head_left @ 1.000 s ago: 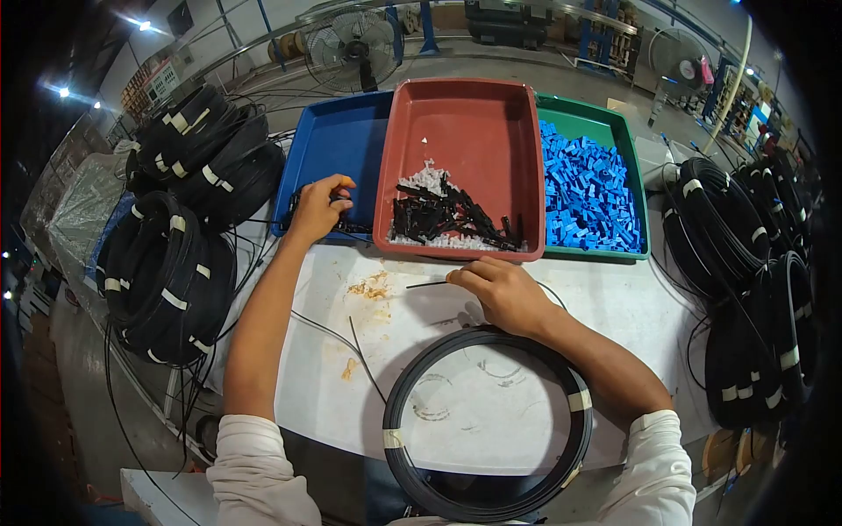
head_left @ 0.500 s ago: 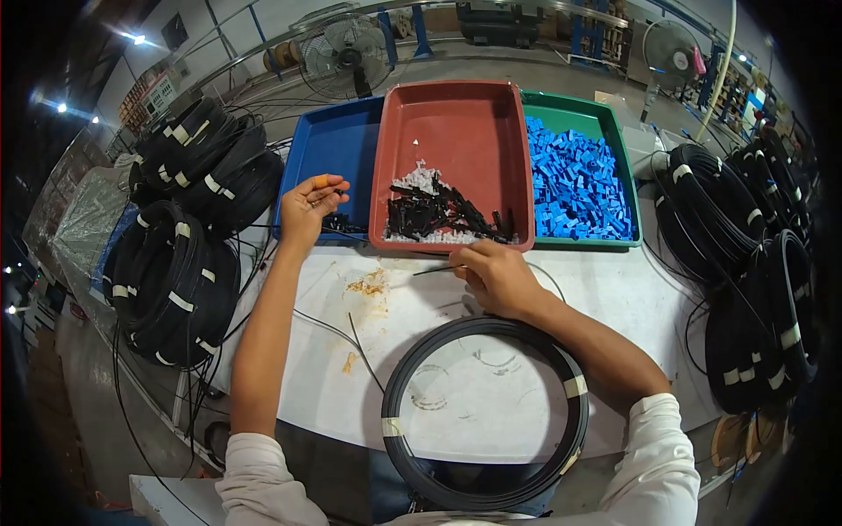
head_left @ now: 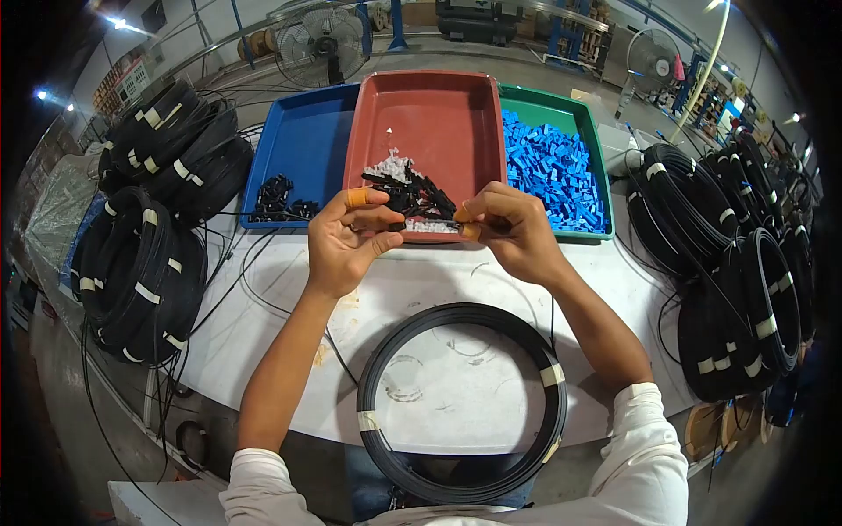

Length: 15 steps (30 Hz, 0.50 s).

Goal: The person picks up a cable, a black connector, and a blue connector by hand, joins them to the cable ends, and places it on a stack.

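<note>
A small black part (head_left: pixel 397 227) is pinched between the thumb and a fingertip of the left hand (head_left: pixel 347 251), above the near edge of the red tray (head_left: pixel 430 118). The end of a thin black cable (head_left: pixel 453 224) is pinched by the right hand (head_left: pixel 517 232), over the same edge; whether part and cable touch cannot be told against the dark pieces behind. A taped cable coil (head_left: pixel 462 314) is laid across the near edge of the table (head_left: pixel 219 368), partly overhanging it. Black and white pieces are gathered along the red tray's near edge. Small black parts are heaped at the near edge of the blue tray (head_left: pixel 303 131), and blue pieces are spread over the green tray (head_left: pixel 553 107). More coils (head_left: pixel 140 272) are stacked by the table's left and right edges.
</note>
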{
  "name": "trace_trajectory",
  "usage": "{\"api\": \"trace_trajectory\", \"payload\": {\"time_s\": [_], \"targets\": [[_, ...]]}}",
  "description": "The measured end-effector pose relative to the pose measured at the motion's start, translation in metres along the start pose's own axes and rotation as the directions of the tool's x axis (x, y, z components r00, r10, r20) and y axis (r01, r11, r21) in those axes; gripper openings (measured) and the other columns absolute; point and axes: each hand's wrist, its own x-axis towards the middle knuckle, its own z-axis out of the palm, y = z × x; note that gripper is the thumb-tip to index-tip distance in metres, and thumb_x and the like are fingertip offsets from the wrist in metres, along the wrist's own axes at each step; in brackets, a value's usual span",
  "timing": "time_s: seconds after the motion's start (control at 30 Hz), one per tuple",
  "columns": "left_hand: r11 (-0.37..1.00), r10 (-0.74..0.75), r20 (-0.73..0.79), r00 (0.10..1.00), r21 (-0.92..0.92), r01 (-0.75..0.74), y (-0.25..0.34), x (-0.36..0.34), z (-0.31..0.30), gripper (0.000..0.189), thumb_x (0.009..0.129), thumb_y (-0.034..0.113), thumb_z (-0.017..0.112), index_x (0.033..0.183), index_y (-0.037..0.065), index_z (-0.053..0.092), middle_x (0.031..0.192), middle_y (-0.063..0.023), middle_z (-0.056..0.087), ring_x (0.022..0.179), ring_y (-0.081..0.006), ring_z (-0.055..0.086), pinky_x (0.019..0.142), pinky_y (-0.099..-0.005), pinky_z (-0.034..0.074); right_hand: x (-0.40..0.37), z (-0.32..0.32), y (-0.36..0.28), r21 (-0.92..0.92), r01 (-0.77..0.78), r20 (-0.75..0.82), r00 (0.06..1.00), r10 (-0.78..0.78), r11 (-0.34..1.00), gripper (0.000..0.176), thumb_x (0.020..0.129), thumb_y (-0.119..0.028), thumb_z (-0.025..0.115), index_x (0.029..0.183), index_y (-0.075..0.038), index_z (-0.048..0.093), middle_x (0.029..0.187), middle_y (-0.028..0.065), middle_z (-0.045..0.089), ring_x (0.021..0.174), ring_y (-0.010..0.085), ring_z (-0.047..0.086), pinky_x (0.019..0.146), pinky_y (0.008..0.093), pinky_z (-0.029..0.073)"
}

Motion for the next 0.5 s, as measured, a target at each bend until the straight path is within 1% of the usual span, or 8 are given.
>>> {"api": "trace_trajectory", "payload": {"time_s": [0.03,0.13,0.27,0.33,0.37,0.43,0.47,0.5], "targets": [[0.999,0.029,0.008,1.000,0.025,-0.029,0.001,0.000,0.000,0.048,0.077,-0.006,0.080,0.119,-0.001,0.056,0.098,-0.0138,0.072,0.096,-0.0169,0.070,0.085,-0.0274,0.056,0.000,0.000,-0.004,0.000,-0.001,0.002,1.000,0.001,1.000,0.011,0.084,0.006,0.072,0.095,0.003,0.070,0.088,0.0047,0.063,0.080,0.0072,0.062,0.070,0.0212,0.051],[0.999,0.052,0.007,0.999,0.007,-0.052,0.008,-0.003,0.002,0.050,0.078,-0.006,0.079,0.121,0.000,0.054,0.098,-0.0137,0.072,0.095,-0.0164,0.070,0.084,-0.0268,0.056,-0.003,0.000,-0.008,-0.062,0.024,0.012,1.000,-0.023,0.998,0.013,0.080,0.010,0.073,0.091,0.003,0.071,0.091,0.0067,0.066,0.080,0.0110,0.066,0.068,0.0234,0.054],[0.999,0.048,0.025,0.999,0.009,-0.049,0.009,-0.009,0.002,0.052,0.078,-0.006,0.079,0.123,0.000,0.052,0.098,-0.0142,0.072,0.093,-0.0156,0.070,0.083,-0.0264,0.056,-0.006,0.009,-0.013,-0.021,0.025,-0.009,1.000,-0.025,0.999,0.014,0.079,0.010,0.073,0.091,0.003,0.072,0.088,0.0068,0.066,0.077,0.0118,0.067,0.067,0.0244,0.055],[0.999,0.035,0.075,0.997,0.030,-0.037,0.008,-0.010,0.002,0.057,0.079,-0.007,0.077,0.126,-0.002,0.046,0.100,-0.0171,0.071,0.095,-0.0186,0.069,0.086,-0.0288,0.056,-0.007,0.012,-0.014,-0.017,0.029,-0.020,0.999,-0.029,0.999,0.013,0.079,0.008,0.074,0.091,0.002,0.072,0.083,0.0058,0.066,0.073,0.0100,0.064,0.062,0.0242,0.051],[0.999,0.033,0.073,0.997,0.031,-0.036,0.010,-0.010,0.002,0.057,0.079,-0.007,0.077,0.126,-0.002,0.046,0.100,-0.0171,0.071,0.095,-0.0186,0.069,0.086,-0.0288,0.056,-0.008,0.013,-0.015,-0.016,0.028,-0.018,0.999,-0.029,0.999,0.013,0.079,0.008,0.074,0.091,0.002,0.072,0.083,0.0058,0.066,0.073,0.0100,0.064,0.062,0.0242,0.051],[0.999,-0.006,0.051,0.999,-0.038,0.008,0.012,-0.010,0.003,0.057,0.079,-0.008,0.077,0.126,-0.002,0.045,0.100,-0.0174,0.071,0.095,-0.0186,0.070,0.086,-0.0283,0.057,-0.008,0.013,-0.018,-0.025,0.014,-0.010,1.000,-0.015,1.000,0.012,0.079,0.007,0.075,0.089,0.001,0.073,0.079,0.0045,0.065,0.067,0.0084,0.060,0.057,0.0244,0.046],[0.999,-0.005,0.049,0.999,-0.036,0.007,0.012,-0.010,0.001,0.057,0.079,-0.008,0.077,0.126,-0.002,0.045,0.100,-0.0174,0.071,0.095,-0.0186,0.070,0.086,-0.0283,0.057,-0.008,0.012,-0.020,-0.023,0.016,-0.009,1.000,-0.017,1.000,0.012,0.079,0.007,0.075,0.089,0.001,0.073,0.079,0.0045,0.065,0.067,0.0084,0.060,0.057,0.0244,0.046],[1.000,0.011,0.055,0.998,0.011,-0.011,0.013,-0.010,0.000,0.057,0.079,-0.008,0.077,0.126,-0.002,0.045,0.100,-0.0175,0.072,0.095,-0.0185,0.070,0.085,-0.0280,0.057,-0.008,0.010,-0.021,-0.049,0.004,0.012,1.000,-0.004,0.999,0.012,0.079,0.006,0.075,0.090,0.001,0.073,0.080,0.0070,0.065,0.069,0.0125,0.063,0.060,0.0267,0.049]]}}
